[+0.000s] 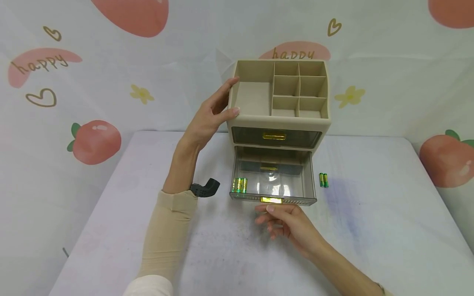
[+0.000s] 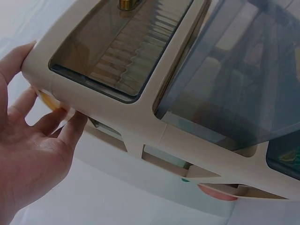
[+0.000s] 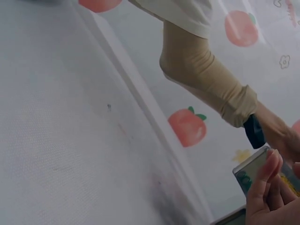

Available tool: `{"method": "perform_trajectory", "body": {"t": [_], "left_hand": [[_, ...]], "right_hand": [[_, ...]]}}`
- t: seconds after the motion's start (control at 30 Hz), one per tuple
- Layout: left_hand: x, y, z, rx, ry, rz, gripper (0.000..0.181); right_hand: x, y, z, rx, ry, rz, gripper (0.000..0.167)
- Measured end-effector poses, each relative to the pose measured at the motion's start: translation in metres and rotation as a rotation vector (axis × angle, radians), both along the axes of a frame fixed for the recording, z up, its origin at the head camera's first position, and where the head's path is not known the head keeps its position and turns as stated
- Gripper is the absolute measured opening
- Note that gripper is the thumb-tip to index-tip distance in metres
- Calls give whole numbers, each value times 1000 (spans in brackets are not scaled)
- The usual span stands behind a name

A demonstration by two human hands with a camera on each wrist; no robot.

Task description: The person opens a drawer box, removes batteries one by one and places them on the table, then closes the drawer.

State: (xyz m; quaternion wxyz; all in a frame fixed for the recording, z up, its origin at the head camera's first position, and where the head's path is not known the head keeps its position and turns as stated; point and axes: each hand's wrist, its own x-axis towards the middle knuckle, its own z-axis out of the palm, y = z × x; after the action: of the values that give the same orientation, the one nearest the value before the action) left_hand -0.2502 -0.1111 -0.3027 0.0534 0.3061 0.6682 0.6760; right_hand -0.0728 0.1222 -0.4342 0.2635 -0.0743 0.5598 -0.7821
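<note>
A beige desktop organizer stands at the table's back. Its lower clear drawer is pulled out. Several green-and-gold batteries stand side by side in that drawer's front left corner. My left hand rests against the organizer's left side, thumb and fingertips on the upper edge; in the left wrist view its fingers touch the side wall. Just in front of the drawer's gold handle is my right hand, its fingers loosely bent. Contact with the handle cannot be made out.
Two more batteries lie on the white table right of the drawer. Above the open drawer, the upper drawer is closed. Open compartments form the organizer's top. A fruit-printed cloth hangs behind.
</note>
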Motion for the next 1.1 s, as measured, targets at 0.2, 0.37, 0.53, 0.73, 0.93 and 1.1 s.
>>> {"method": "perform_trajectory", "body": {"t": [0.2,0.37,0.53,0.73,0.93,1.1], "left_hand": [[0,0,-1,-4,4,6,69],[0,0,-1,-6,6,6,69],[0,0,0,-10,8,3,69],[0,0,0,-11,5,6,68],[1,0,0,-14,0,13,68],[1,0,1,-15,-3,13,68]], "right_hand": [[4,0,4,66,80,44,32],[6,0,11,129,171,63,29],[5,2,21,144,266,90,24],[4,4,31,141,349,88,20],[1,6,39,160,439,79,18],[-4,9,49,162,510,74,19]]}}
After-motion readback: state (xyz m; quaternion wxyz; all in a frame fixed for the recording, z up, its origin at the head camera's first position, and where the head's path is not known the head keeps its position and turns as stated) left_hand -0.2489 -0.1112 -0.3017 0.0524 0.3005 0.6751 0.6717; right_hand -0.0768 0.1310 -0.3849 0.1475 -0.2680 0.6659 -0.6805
